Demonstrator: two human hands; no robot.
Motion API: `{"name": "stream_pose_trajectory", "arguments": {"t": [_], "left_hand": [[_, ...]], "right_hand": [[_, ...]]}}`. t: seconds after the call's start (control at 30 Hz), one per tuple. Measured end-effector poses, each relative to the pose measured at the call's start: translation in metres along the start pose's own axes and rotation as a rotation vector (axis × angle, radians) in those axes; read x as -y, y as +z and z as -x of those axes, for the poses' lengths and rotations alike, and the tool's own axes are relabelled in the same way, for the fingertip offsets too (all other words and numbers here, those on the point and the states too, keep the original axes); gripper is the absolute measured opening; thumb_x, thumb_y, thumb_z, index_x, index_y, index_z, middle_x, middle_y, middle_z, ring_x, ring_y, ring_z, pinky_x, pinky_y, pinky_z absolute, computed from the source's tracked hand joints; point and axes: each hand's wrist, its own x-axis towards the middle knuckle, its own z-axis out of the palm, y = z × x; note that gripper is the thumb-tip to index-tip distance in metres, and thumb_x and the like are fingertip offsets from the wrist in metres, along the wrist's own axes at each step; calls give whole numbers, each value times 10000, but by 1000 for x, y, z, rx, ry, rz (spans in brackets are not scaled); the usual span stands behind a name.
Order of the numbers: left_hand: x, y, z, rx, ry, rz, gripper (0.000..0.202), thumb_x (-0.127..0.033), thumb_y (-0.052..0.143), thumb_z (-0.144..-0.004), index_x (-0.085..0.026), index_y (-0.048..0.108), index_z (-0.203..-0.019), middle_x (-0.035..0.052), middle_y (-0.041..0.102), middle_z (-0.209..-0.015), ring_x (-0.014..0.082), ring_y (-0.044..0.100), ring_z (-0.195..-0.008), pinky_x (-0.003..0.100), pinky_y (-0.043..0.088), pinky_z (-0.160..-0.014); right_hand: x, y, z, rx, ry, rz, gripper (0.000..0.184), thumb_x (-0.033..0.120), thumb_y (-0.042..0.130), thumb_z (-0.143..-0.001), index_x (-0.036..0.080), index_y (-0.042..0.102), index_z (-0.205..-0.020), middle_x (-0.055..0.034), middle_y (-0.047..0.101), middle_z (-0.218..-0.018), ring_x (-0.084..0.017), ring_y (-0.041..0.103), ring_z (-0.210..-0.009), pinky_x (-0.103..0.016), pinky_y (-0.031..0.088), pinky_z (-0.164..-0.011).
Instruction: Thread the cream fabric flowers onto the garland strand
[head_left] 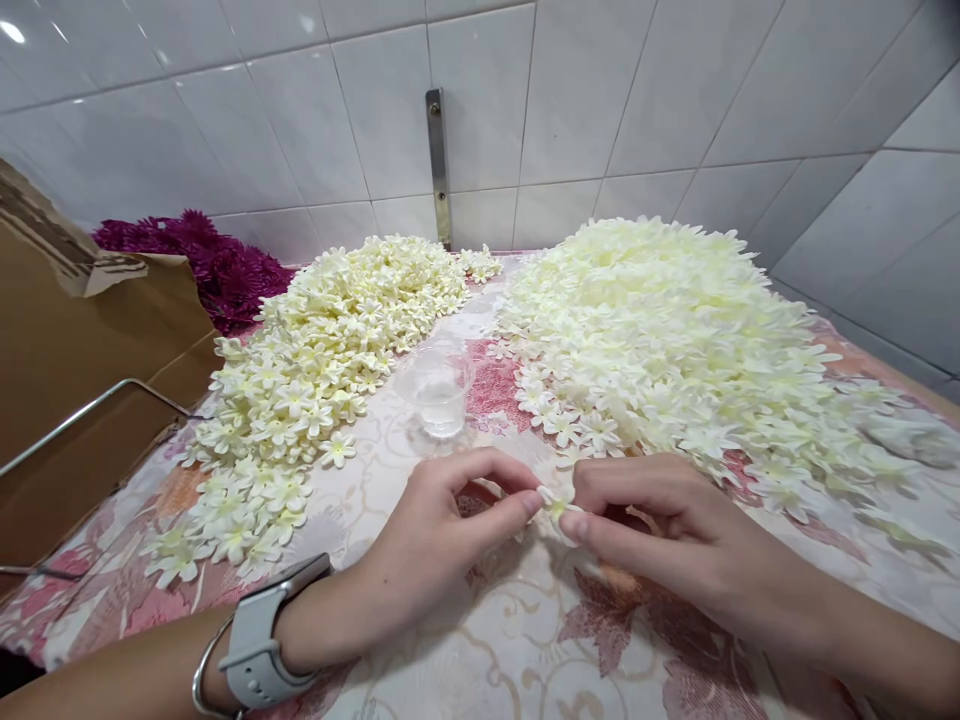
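Left hand and right hand meet fingertip to fingertip at table's near centre, both pinched closed on one small cream flower between them. Plastic cup just beyond; loose flower heap right, sorted heap left.

clear plastic cup mid-table, purple flowers back left beside cardboard box, metal bracket on tiled wall.
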Motion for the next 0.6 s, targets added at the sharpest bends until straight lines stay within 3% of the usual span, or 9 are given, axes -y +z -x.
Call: {"name": "stream_pose_trajectory", "arguments": {"t": [0.1,0.27,0.33,0.43,0.6], "left_hand": [[1,-1,2,-50,57,-48,93,-282,640,-801,-209,646,-859,-17,645,-822,117,585,-708,204,439,-619],[0,-3,6,97,256,-141,161,-255,735,-723,-194,691,-865,1,664,-849,143,595,-817,225,429,-750],[-1,-3,6,105,225,-115,81,-254,701,-761,-190,703,-811,-5,656,-804,124,582,-768,212,422,-712],[-3,-2,4,98,116,-21,126,-250,638,-813,-190,709,-728,-15,646,-757,101,555,-710,195,405,-649],[-3,0,2,54,-57,163,127,-219,656,-777,-177,688,-661,-29,612,-681,81,514,-629,178,380,-562]], "right_hand": [[-1,0,2,-28,-6,-11,407,304,503,-881,186,349,-522,44,346,-526,-94,346,-493,-251,246,-483],[-5,0,1,19,-26,-177,412,382,504,-894,178,474,-537,37,410,-542,-90,382,-505,-234,273,-481],[-7,0,0,67,-34,-238,401,409,513,-889,177,500,-562,31,442,-559,-93,408,-525,-229,288,-490],[-6,-1,-1,88,-21,-250,400,412,510,-891,178,484,-568,32,439,-570,-94,416,-540,-225,295,-500],[-2,-8,0,95,8,-178,400,411,509,-886,184,454,-562,34,427,-555,-97,416,-525,-227,298,-491]]}}
